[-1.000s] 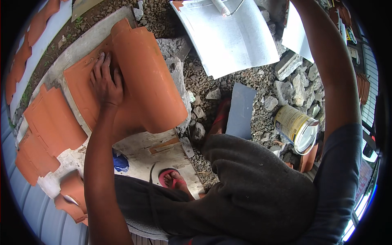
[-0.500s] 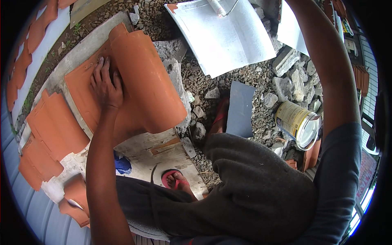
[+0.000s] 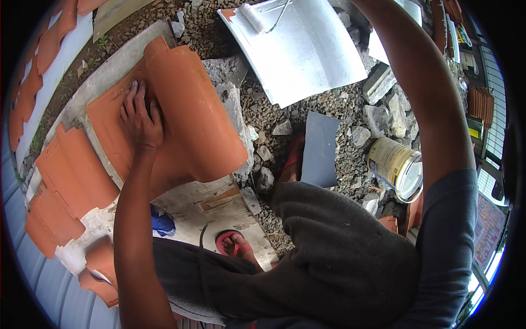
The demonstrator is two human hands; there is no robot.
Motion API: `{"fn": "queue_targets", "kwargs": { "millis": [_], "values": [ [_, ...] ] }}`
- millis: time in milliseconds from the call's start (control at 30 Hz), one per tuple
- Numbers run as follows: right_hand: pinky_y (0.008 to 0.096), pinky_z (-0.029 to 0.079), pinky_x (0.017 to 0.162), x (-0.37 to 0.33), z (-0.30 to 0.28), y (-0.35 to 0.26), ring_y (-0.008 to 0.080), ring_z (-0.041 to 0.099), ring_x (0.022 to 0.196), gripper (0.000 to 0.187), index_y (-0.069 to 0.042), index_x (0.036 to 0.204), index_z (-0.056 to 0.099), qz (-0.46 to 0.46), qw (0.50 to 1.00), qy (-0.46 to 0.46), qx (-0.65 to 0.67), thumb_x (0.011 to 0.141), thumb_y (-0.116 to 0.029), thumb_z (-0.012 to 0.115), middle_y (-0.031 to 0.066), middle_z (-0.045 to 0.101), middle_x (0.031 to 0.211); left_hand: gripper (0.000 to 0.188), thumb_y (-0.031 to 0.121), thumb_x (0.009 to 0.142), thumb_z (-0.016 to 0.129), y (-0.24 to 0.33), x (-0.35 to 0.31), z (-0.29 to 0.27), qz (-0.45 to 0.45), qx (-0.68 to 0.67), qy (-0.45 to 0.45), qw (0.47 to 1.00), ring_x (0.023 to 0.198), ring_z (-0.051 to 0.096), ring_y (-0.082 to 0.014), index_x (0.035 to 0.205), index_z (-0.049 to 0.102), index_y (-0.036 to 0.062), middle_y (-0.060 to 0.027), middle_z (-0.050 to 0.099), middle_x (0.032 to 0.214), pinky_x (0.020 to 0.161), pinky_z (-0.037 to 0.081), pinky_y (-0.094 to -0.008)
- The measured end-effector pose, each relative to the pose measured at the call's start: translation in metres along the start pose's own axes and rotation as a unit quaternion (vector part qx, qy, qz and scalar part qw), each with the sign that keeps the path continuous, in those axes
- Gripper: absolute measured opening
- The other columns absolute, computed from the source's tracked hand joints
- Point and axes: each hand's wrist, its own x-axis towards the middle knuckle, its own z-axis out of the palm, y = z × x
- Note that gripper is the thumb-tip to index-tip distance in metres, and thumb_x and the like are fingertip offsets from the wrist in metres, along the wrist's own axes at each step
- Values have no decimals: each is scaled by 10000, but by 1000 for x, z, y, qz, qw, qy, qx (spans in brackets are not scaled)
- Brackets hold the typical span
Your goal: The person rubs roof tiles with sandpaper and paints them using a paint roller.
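My left hand (image 3: 142, 120) rests on a large orange roof tile (image 3: 104, 107), its fingers stretched over the flat part beside the raised, rounded section. It grips nothing. My right forearm (image 3: 424, 77) reaches up past the upper edge, so the hand itself is hidden. Near the top, a paint roller (image 3: 255, 19) lies against a white-coated tile (image 3: 315, 52), close to its bare orange corner. The roller's wire frame runs up out of view; whether my right hand holds it does not show.
A paint can (image 3: 392, 167) lies tilted on gravel near broken concrete chunks (image 3: 379, 85). A grey flat piece (image 3: 321, 148) is by my foot. More orange tiles (image 3: 76, 170) stand at the left, and a blue cloth (image 3: 163, 223) lies on the pale board (image 3: 192, 211).
The roller has moved left across the white-coated tile toward its orange corner, and my right arm has shifted left too. My left hand stays on the orange tile.
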Motion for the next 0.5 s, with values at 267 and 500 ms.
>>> {"fn": "queue_targets", "kwargs": {
  "millis": [267, 500],
  "values": [
    [485, 294, 1175, -22, -107, -69, 229, 635, 1254, 256, -122, 1112, 771, -34, 997, -5, -74, 936, -188, 599, 62, 749, 1194, 513, 260, 1010, 553, -1, -3, -4, -8, 12, -9, 1000, 1439, 442, -302, 1508, 523, 140, -89, 493, 1558, 1177, 311, -474],
    [409, 243, 1181, 4, -56, -17, 119, 625, 1227, 254, -212, 1124, 789, -116, 976, 170, -67, 932, -199, 623, 0, 757, 1169, 500, 326, 1077, 449, 13, 6, 6, -2, 0, -14, 1000, 1436, 445, -307, 1520, 508, 102, -111, 489, 1571, 1188, 310, -456]
  ]
}}
